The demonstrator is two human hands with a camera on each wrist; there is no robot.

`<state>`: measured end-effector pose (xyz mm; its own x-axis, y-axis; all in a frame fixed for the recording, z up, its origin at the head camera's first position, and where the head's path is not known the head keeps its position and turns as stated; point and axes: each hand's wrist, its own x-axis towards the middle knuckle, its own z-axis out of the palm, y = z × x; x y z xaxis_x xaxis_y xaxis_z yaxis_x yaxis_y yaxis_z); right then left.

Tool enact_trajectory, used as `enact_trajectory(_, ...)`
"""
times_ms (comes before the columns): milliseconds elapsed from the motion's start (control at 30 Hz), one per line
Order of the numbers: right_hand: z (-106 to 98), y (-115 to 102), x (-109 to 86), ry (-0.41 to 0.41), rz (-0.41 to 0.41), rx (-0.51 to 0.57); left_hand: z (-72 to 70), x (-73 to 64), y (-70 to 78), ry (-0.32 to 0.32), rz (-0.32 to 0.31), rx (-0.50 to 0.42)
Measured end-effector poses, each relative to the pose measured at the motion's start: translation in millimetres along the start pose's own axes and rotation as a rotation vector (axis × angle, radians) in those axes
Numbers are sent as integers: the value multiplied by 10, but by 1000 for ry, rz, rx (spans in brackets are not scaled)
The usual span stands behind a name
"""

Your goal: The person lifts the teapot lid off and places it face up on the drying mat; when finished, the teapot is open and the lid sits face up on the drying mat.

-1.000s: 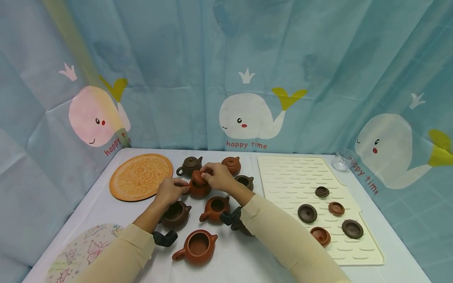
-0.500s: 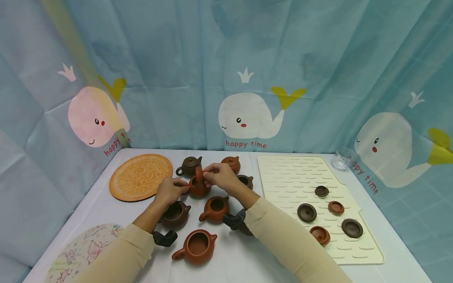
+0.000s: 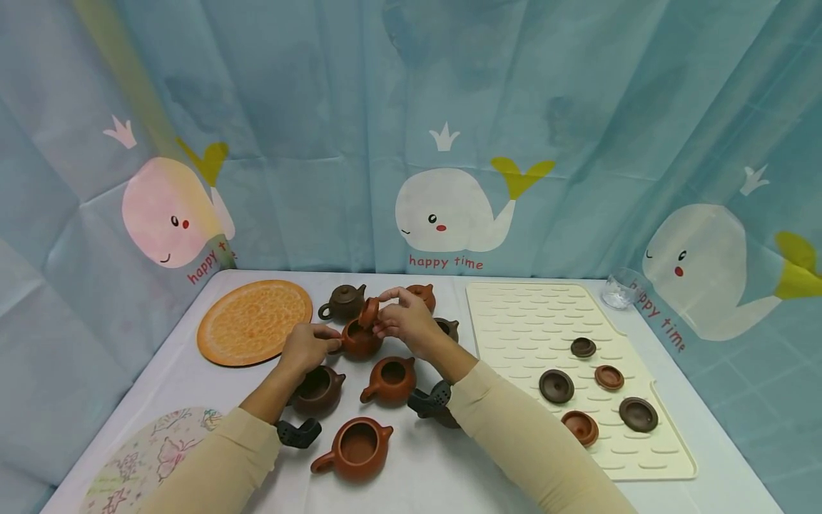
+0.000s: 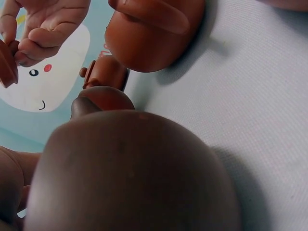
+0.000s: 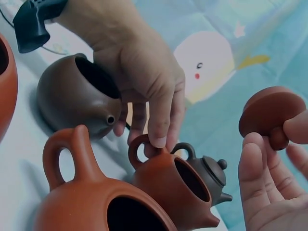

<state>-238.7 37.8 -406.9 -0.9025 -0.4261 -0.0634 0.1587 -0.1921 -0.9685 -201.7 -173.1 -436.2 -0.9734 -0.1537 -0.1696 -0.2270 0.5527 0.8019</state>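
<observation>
Right hand had the tilted red-brown clay lid pinched by its knob, open teapot below that grip, left hand pinching the teapot's handle, so imo keeping the two from knocking mattered most.

A creased light-blue curtain hangs behind a white-covered table and along both its sides. Three printed whales with yellow tails, little crowns and red "happy time" lettering decorate it; a soft yellowish band runs down the left.
</observation>
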Motion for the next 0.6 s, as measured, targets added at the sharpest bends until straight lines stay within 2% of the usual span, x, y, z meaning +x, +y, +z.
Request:
enact_trajectory(100, -16, -10, -25, -28, -7, 42, -1, -2, 0, 2, -3, -5)
enact_trajectory(267, -38, -24, -68, -72, 27, 116, -2, -6, -4, 5, 0, -12)
enact_trajectory(600, -67, -63, -129, -97, 50, 172, 15, 0, -12, 11, -12, -13)
